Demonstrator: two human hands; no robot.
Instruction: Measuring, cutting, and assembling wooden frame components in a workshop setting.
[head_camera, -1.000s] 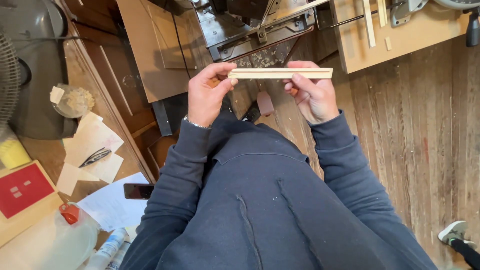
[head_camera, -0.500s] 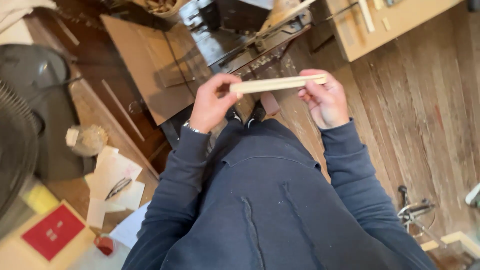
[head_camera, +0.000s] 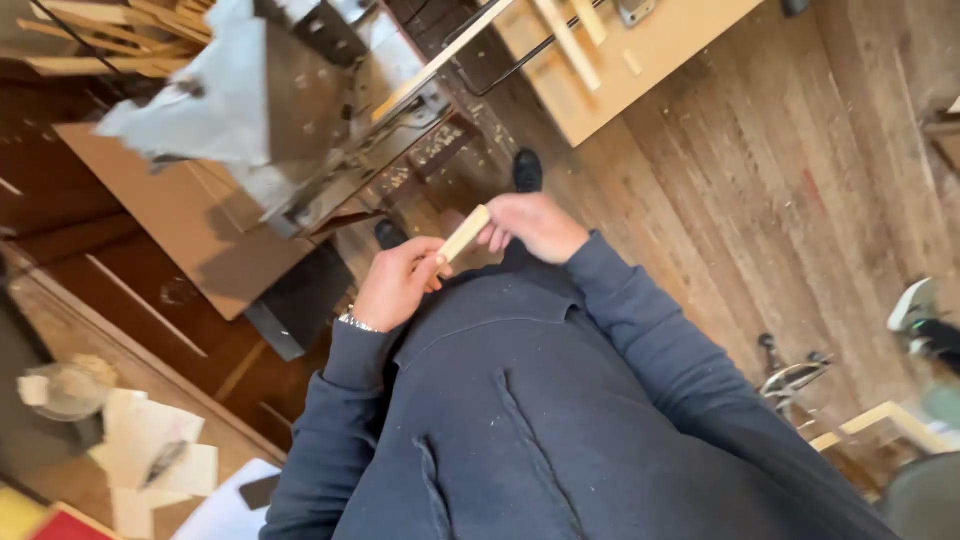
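Both hands are clamped on one short wooden strip (head_camera: 465, 233) in the middle of the frame: the left hand (head_camera: 397, 283) pinches its lower end between thumb and fingers, and the right hand (head_camera: 535, 226) closes its grip around the upper end from the other side. The strip sits just in front of the person's chest, tilted up to the right. Half a second ago it lay nearly level and looked long between the two hands; now it points more away from the camera and shows only a short length, and the hands have drawn close together.

Around them, going by size: the plank floor (head_camera: 760, 190) fills the right of the frame, strewn with shavings. A grey metal machine (head_camera: 300, 110) stands at upper left, with a brown board (head_camera: 190, 220) leaning below it. At the top centre a pale desk (head_camera: 640, 75) carries several light wood slats (head_camera: 570, 40). At lower left, loose white papers (head_camera: 140, 440) lie with a pen on them. Two dark shoes show just above the hands. The dark blue sweatshirt (head_camera: 540, 420) hides everything below the hands.
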